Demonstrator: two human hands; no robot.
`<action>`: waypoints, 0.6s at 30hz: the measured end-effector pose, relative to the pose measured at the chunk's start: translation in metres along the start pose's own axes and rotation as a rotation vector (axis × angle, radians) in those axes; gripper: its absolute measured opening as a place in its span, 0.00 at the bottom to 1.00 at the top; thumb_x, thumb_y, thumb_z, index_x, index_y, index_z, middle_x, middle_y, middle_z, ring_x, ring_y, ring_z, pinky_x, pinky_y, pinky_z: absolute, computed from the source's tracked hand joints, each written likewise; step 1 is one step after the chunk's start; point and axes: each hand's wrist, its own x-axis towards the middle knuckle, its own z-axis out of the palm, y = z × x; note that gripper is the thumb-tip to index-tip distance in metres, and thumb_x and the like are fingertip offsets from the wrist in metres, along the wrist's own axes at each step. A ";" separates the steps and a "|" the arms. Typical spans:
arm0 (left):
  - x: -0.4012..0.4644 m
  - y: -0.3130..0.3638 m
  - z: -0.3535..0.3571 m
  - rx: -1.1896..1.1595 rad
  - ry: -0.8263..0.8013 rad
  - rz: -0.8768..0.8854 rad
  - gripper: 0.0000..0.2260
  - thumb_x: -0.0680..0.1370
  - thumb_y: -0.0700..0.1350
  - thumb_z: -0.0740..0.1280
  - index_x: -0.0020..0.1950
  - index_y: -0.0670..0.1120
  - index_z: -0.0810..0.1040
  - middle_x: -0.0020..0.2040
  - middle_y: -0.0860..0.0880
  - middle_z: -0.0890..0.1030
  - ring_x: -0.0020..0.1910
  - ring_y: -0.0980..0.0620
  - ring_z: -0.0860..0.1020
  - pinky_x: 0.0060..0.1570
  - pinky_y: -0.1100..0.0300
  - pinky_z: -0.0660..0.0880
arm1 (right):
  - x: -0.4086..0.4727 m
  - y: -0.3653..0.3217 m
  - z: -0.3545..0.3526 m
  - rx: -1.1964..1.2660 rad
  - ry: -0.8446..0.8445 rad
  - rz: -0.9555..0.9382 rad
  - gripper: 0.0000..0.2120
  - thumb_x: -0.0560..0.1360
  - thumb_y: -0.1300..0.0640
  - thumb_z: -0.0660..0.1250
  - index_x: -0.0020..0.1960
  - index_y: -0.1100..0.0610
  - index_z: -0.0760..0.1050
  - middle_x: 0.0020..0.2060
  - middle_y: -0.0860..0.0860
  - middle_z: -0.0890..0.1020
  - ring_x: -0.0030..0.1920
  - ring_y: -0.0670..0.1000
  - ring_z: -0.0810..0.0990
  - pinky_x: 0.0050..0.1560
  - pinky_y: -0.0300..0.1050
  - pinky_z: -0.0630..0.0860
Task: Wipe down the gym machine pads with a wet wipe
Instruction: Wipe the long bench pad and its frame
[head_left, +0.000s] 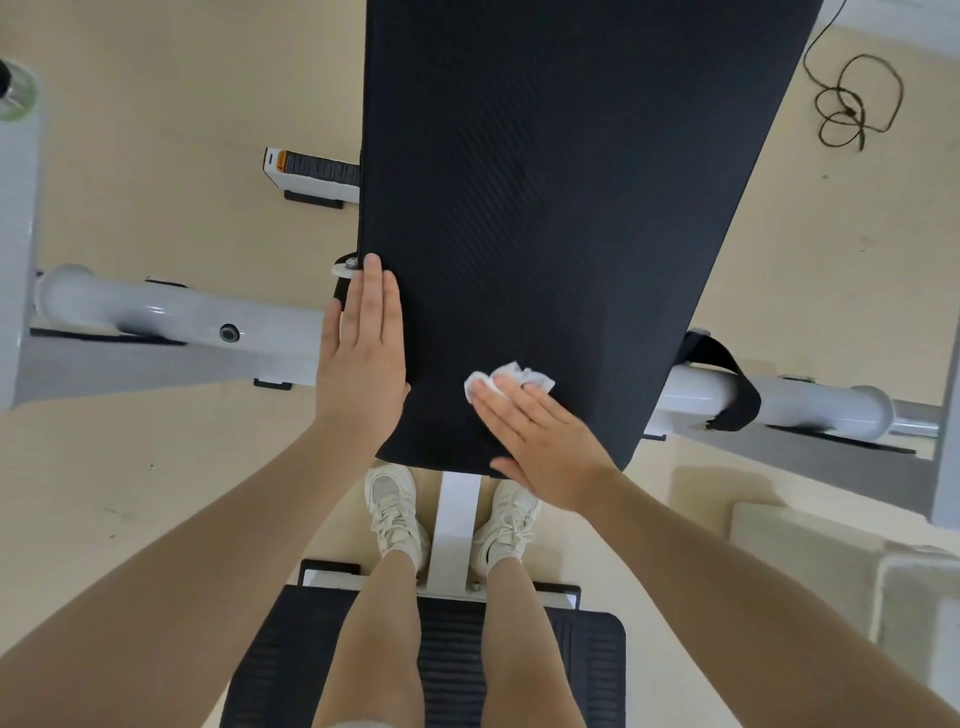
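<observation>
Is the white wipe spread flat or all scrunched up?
Scrunched: the white wet wipe bunches in folds under the right hand's fingers.

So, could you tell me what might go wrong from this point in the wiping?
The wet wipe is bunched under only the fingertips of the flat right hand, so it may slip out or cover little pad per stroke. The left hand rests flat along the edge of the black pad, beside a bolt, and could catch on it. Most of the pad lies farther off, so a long reach may be needed.
</observation>
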 end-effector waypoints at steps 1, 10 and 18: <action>0.000 0.002 -0.001 0.011 0.011 0.027 0.48 0.72 0.46 0.71 0.74 0.39 0.36 0.76 0.41 0.39 0.76 0.43 0.43 0.72 0.51 0.42 | -0.005 0.000 0.002 0.001 -0.014 -0.025 0.34 0.77 0.43 0.54 0.75 0.60 0.50 0.75 0.52 0.53 0.75 0.54 0.51 0.73 0.50 0.41; 0.003 0.038 -0.009 0.040 0.006 0.214 0.49 0.71 0.55 0.70 0.75 0.38 0.38 0.76 0.41 0.37 0.76 0.44 0.40 0.70 0.53 0.38 | 0.026 0.107 -0.052 -0.097 0.167 0.229 0.30 0.77 0.47 0.51 0.73 0.63 0.57 0.72 0.57 0.64 0.71 0.58 0.63 0.70 0.51 0.57; 0.010 0.057 0.004 0.135 0.054 0.209 0.55 0.67 0.62 0.71 0.73 0.36 0.36 0.76 0.37 0.44 0.76 0.40 0.47 0.71 0.51 0.45 | 0.001 0.087 -0.031 -0.015 0.108 0.202 0.33 0.77 0.46 0.47 0.75 0.66 0.46 0.74 0.61 0.55 0.73 0.63 0.55 0.72 0.59 0.57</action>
